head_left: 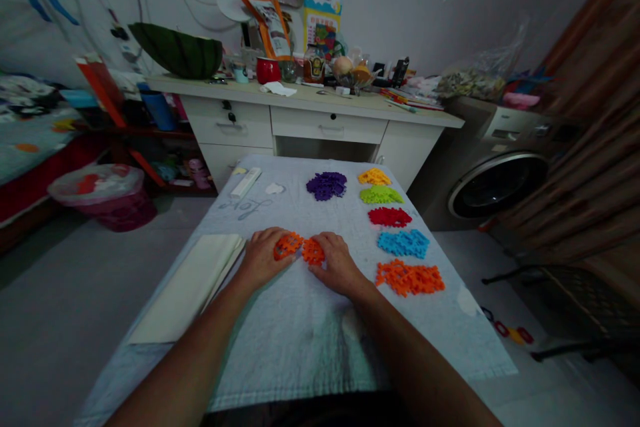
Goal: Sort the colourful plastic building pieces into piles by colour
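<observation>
My left hand (267, 255) is closed around an orange openwork plastic piece (288, 245), just above the cloth. Beside it, my right hand (336, 263) grips another orange openwork piece (313, 251). The two pieces nearly meet edge to edge; whether they touch I cannot tell. Down the right side of the table lie flat heaps of similar pieces: yellow (375, 177), green (381, 195), red (390, 217), blue (403, 243) and orange (410, 277). A purple heap (327, 185) sits farther back, near the middle.
A blue-grey cloth (300, 353) covers the table. Folded cream fabric (187, 287) lies at left, with a white remote-like object (247, 183) behind it. A white desk (330, 123) stands beyond, a washing machine (480, 167) to the right, and a pink bin (107, 203) on the left floor.
</observation>
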Motion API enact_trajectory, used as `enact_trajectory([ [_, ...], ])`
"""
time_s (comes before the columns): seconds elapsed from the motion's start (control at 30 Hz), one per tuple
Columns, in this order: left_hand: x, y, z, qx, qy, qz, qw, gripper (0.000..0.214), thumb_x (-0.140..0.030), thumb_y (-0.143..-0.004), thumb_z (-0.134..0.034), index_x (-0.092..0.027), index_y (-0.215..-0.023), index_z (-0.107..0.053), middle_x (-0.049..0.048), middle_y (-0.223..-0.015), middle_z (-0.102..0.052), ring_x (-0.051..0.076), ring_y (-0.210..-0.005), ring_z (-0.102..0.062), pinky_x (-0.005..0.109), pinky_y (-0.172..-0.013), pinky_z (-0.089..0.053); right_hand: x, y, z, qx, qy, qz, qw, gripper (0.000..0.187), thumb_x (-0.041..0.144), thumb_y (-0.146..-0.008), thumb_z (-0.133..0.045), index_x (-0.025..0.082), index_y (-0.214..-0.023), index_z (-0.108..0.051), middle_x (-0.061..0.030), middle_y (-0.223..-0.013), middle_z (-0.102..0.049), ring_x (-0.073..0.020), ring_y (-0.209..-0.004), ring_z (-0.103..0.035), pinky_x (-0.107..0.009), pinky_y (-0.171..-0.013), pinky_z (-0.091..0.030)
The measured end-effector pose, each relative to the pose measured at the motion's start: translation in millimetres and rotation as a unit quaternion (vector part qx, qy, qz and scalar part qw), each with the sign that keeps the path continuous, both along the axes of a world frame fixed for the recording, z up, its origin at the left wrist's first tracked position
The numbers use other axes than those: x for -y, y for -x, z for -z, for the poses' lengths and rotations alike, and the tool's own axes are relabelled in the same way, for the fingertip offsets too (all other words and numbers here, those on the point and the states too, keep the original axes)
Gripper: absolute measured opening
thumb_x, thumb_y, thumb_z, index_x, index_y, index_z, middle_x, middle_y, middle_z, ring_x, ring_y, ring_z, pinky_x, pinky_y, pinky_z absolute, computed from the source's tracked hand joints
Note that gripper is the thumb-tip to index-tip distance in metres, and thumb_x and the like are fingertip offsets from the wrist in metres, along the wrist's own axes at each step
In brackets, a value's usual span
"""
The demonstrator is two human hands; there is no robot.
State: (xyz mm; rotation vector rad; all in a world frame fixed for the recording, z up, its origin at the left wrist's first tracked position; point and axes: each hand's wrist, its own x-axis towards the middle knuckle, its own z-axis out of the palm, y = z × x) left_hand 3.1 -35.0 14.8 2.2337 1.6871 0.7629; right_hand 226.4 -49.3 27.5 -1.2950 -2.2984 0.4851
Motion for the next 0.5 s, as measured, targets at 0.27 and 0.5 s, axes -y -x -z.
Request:
enact_trajectory([
  [0.27, 1, -2, 1.6, -0.013, 0.017, -0.007, 1.0, 0.044, -0.042, -0.08, -0.06, -0.023, -0.119, -0.062, 0.0057, -0.121, -0.067, 0.029, -0.111, -0.056, 0.044, -0.096, -0.04, 1, -1, 1.5, -0.029, -0.001, 0.0, 1.0, 0.042, 0.025, -0.083, -0.065, 0.017, -0.124, -0.057, -0.0107, -0.121, -0.059, -0.0246, -0.112, -0.05, -0.042, -0.1, -0.039],
  [0.5, -1, -1, 2.4, 0.009, 0.002, 0.011, 1.0, 0.043, -0.043, -0.077, -0.061, -0.022, -0.115, -0.064, 0.0065, -0.114, -0.069, 0.028, -0.104, -0.06, 0.041, -0.095, -0.043, 2, -3, -8.4, -0.074, -0.028, 0.018, 0.997, 0.05, 0.025, -0.079, -0.069, 0.017, -0.126, -0.055, -0.0108, -0.12, -0.057, -0.0236, -0.11, -0.05, -0.041, -0.099, -0.04],
])
